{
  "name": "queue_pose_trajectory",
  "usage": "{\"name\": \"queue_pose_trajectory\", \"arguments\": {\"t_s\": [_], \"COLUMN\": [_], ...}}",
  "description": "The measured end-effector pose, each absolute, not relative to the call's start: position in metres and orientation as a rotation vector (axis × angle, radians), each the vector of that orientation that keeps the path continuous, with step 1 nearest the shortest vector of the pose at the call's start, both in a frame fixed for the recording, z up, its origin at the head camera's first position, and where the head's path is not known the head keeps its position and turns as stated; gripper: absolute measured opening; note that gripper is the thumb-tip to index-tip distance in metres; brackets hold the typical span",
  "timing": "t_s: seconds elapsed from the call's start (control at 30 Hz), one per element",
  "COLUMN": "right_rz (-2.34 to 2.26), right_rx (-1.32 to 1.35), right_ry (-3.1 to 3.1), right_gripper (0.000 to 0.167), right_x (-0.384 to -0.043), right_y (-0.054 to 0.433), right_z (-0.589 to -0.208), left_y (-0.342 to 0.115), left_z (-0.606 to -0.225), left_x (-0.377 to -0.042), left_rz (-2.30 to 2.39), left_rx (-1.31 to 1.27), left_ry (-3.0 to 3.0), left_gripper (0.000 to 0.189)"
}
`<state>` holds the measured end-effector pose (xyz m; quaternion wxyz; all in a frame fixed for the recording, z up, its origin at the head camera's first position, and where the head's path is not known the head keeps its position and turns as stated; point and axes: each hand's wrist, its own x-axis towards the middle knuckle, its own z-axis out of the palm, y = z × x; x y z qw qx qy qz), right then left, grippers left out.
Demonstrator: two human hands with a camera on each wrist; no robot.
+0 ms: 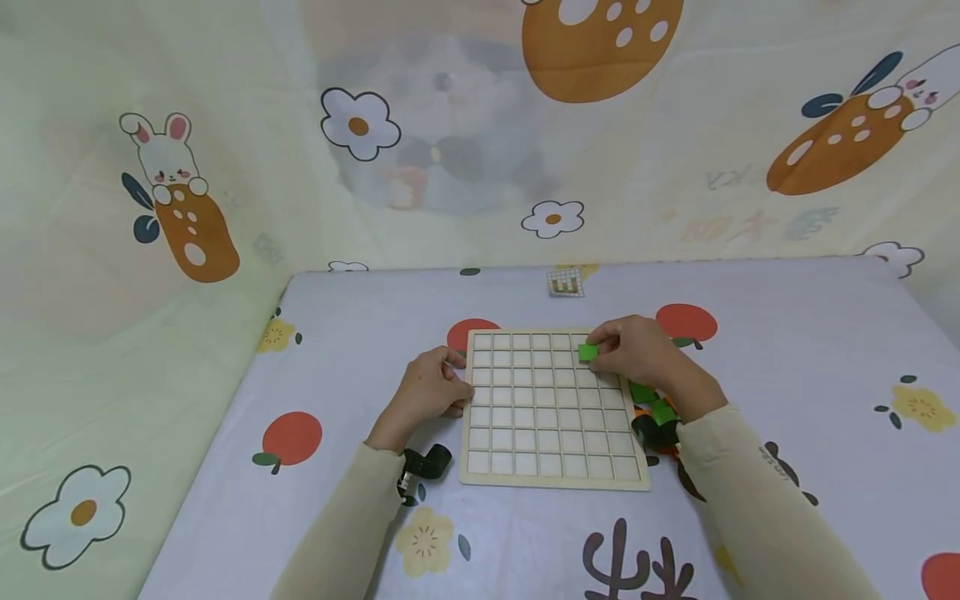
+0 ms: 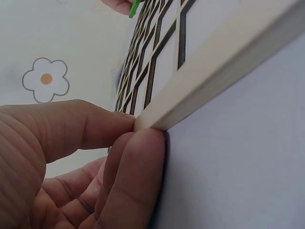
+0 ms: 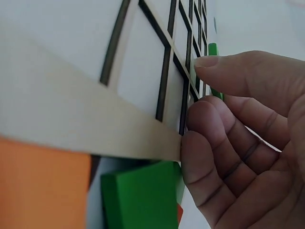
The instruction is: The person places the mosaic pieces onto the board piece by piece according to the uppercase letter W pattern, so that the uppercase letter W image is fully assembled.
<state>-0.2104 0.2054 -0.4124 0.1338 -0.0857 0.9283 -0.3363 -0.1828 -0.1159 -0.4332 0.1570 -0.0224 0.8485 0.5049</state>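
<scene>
1. Right hand (image 1: pixel 637 350), right of centre in the head frame, pinched a green tile (image 1: pixel 588 352) between thumb and finger.
2. Tile was at the upper-right part of the grid board (image 1: pixel 555 483) (contact unclear).
3. Left hand (image 1: pixel 426 387), just left of centre, pinched the board's left edge.
4. Green pieces (image 1: pixel 642 392) lay by its right edge, lower-right quarter; small card (image 1: pixel 566 282) just right of centre.
</scene>
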Motion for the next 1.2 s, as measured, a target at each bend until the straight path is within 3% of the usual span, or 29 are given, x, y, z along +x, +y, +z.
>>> {"name": "queue_pose_trajectory", "arguments": {"t_s": [1.2], "right_rz": [-1.000], "right_rx": [-0.201], "right_ry": [2.668], "right_gripper": [0.030], "right_x": [-0.2084], "right_y": [0.1983], "right_z": [-0.4138], "left_y": [-0.1180], "left_z": [-0.4356], "left_x": [-0.1824], "left_rz": [1.474], "left_rx": [-0.068], "left_ry": [2.418], "left_gripper": [0.037]}}
